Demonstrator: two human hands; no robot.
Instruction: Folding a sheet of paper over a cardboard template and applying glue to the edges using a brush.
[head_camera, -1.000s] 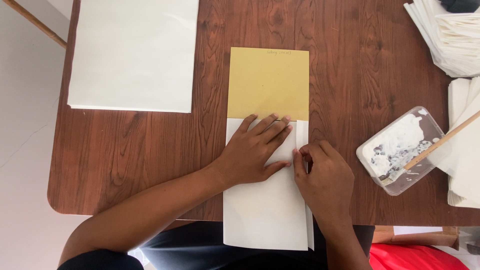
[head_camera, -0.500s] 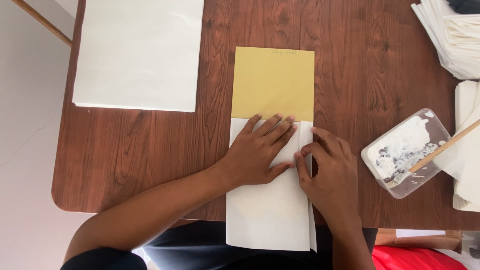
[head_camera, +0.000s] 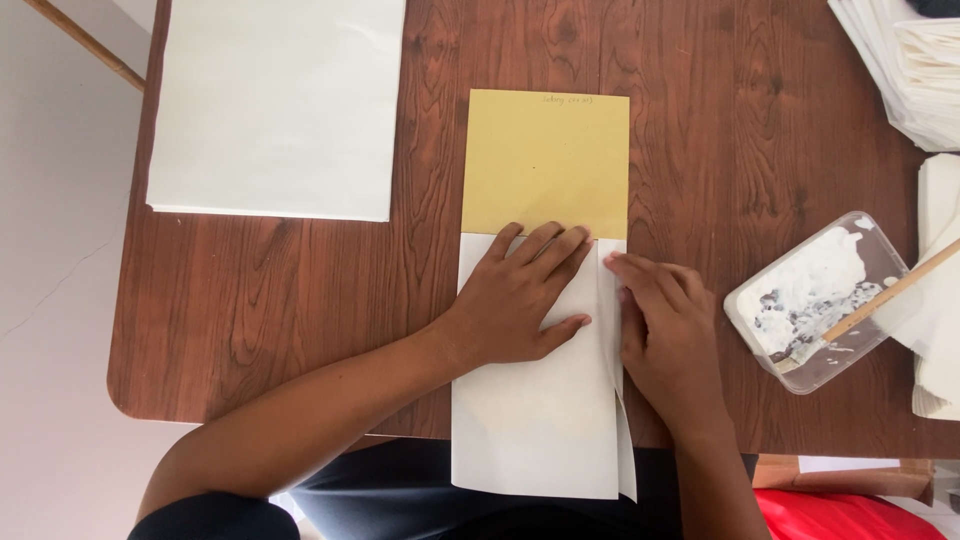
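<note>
Head view: my left hand (head_camera: 520, 300) flat, fingers spread, pinning white folded paper (head_camera: 535, 420) below the yellow sheet (head_camera: 545, 160) on the table (head_camera: 300, 290). Right hand (head_camera: 665, 330), fingers together, presses its right flap.

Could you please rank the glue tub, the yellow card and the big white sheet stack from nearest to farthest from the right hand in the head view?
From the right hand:
1. Yellow card, just up-left of the fingertips.
2. Glue tub, to its right, apart.
3. Big white sheet stack, far up-left.
</note>
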